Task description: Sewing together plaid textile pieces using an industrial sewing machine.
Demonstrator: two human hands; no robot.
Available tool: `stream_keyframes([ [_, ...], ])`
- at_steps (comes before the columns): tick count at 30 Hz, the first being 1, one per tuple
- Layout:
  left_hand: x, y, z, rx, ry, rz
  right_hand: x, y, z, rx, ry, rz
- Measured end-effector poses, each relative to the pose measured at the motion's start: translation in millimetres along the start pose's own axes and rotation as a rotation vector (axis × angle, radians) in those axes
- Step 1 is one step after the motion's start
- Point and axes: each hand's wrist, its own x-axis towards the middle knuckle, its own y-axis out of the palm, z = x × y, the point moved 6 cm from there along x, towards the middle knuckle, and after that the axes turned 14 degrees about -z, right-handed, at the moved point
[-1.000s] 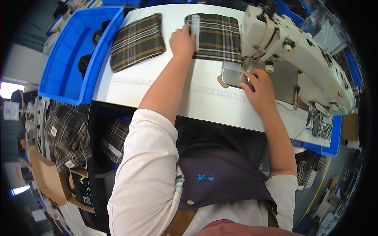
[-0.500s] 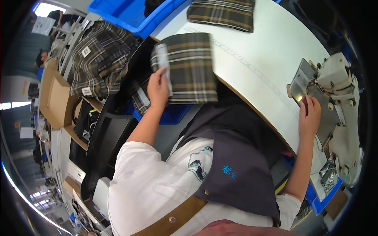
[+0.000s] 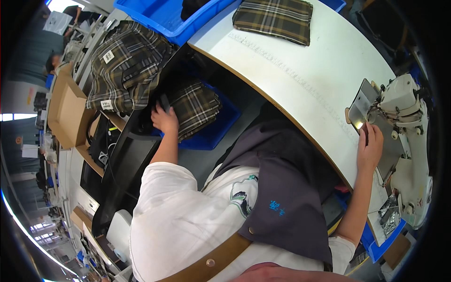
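My left hand [image 3: 165, 120] is closed at the edge of a folded brown plaid fabric piece [image 3: 195, 105], beside a grey strip along that edge. The piece lies on a pile of the same plaid in a blue bin [image 3: 230, 113], below the tabletop at left. Over at the sewing machine [image 3: 399, 101], my right hand [image 3: 370, 146] rests with its fingertips together by the lit spot on the metal plate [image 3: 361, 105]. Something small and dark shows at those fingertips, too hidden to name.
Another folded plaid stack [image 3: 275, 21] lies on the far part of the white table [image 3: 282, 66]. A heap of plaid cloth [image 3: 127, 66] with white labels sits at left, next to an open cardboard box [image 3: 68, 110]. A blue crate [image 3: 164, 21] stands at the far left.
My left hand has moved down and left, bringing the plaid piece from beside the table edge onto the pile in the bin. My right hand has stayed at the machine.
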Motion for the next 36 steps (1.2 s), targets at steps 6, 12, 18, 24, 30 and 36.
stream_keyframes([
  [6, 43, -87, -260, -0.967, 0.445, -0.034, -1, -3, 0, 0.008, 0.048, -0.004],
  [12, 42, -116, -460, -1.196, 0.715, 0.131, 1, -8, 5, 0.051, 0.054, -0.031],
  [18, 22, -78, -511, -0.918, 0.698, 0.443, 1, -8, 4, 0.058, 0.114, 0.002],
  [24, 20, -68, -520, -1.012, 0.664, 0.440, 1, -10, 1, 0.056, 0.126, -0.006],
  [30, 51, -38, -514, -1.231, 0.219, 0.761, 5, -7, 4, 0.104, 0.122, -0.036],
  [36, -30, -121, -510, -1.000, 0.594, 0.877, -6, -12, -7, 0.084, 0.131, -0.058],
])
